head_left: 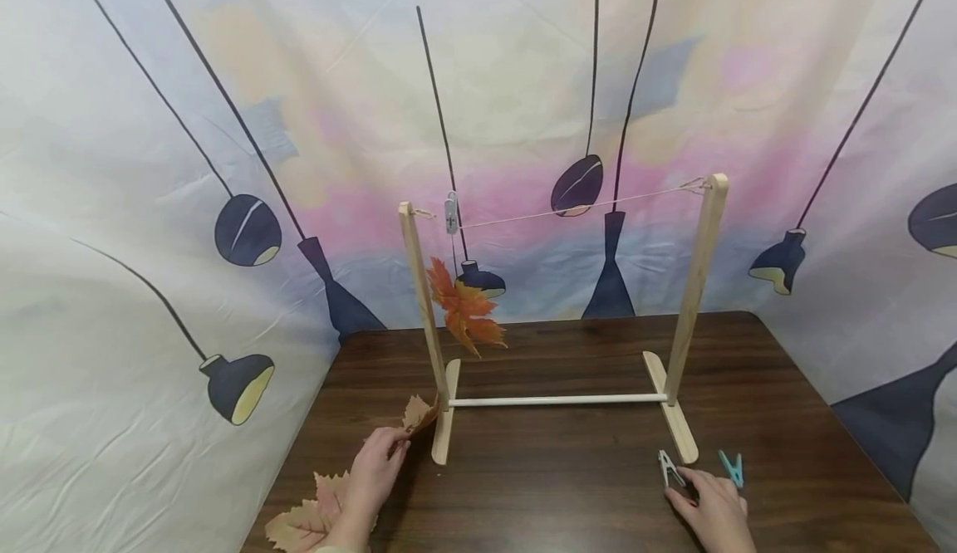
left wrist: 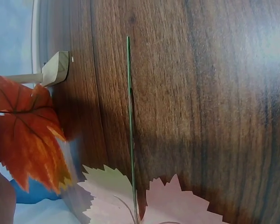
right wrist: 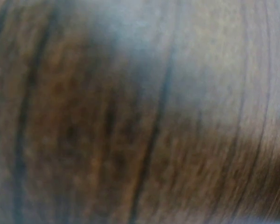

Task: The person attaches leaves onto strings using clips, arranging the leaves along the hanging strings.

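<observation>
My left hand (head_left: 377,463) pinches an artificial maple leaf (head_left: 419,413) beside the left foot of a wooden stand (head_left: 694,287). In the left wrist view the orange leaf (left wrist: 28,135) shows at the left, next to part of a finger. Under my left forearm lies a paler leaf (head_left: 302,524), whose green stem (left wrist: 130,102) runs along the table. At the stand's right foot, my right hand (head_left: 714,510) holds a grey clothespin (head_left: 668,468) between thumb and forefinger. A blue clothespin (head_left: 733,470) lies just beyond those fingers. The right wrist view shows only blurred wood.
A string (head_left: 553,214) spans the stand's two posts. Near its left end, another grey clothespin (head_left: 452,213) carries a hanging orange leaf (head_left: 467,308). A white rod (head_left: 557,401) joins the feet on the dark table (head_left: 568,354). Behind hangs a lamp-patterned cloth (head_left: 508,105).
</observation>
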`<state>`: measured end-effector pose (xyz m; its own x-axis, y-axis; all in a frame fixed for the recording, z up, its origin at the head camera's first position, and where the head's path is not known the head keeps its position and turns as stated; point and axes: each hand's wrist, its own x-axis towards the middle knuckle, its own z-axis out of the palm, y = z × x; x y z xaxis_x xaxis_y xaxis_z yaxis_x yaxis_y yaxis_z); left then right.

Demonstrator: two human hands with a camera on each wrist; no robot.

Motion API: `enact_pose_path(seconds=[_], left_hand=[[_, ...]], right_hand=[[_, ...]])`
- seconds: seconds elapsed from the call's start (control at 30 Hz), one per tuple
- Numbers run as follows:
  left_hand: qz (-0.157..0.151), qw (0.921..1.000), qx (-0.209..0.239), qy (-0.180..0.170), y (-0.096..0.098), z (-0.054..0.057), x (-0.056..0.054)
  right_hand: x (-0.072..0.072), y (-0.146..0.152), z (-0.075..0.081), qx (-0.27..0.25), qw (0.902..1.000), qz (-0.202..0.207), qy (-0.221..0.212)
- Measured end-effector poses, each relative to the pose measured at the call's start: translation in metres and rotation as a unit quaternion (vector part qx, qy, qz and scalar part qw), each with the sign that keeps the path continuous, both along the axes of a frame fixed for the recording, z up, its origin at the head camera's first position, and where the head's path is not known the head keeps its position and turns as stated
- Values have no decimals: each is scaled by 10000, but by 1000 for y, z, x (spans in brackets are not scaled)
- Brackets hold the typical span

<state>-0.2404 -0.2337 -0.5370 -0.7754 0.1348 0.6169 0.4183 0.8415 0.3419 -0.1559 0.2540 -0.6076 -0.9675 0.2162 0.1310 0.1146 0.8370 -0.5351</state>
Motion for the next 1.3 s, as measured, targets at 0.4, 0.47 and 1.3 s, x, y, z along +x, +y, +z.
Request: enact_pose_path(seconds=[0.4, 0.47, 1.3], left_hand=[[-158, 9996, 74, -222, 1, 4, 0], [-122, 9995, 113, -267, 2, 4, -1], [-113, 9963, 313, -796, 8, 18, 4]], right_hand=[[1, 0, -1, 36, 10000, 13, 87], [1, -1, -1, 51, 9999, -3, 98], [2, -4, -3, 280, 9986, 53, 437]])
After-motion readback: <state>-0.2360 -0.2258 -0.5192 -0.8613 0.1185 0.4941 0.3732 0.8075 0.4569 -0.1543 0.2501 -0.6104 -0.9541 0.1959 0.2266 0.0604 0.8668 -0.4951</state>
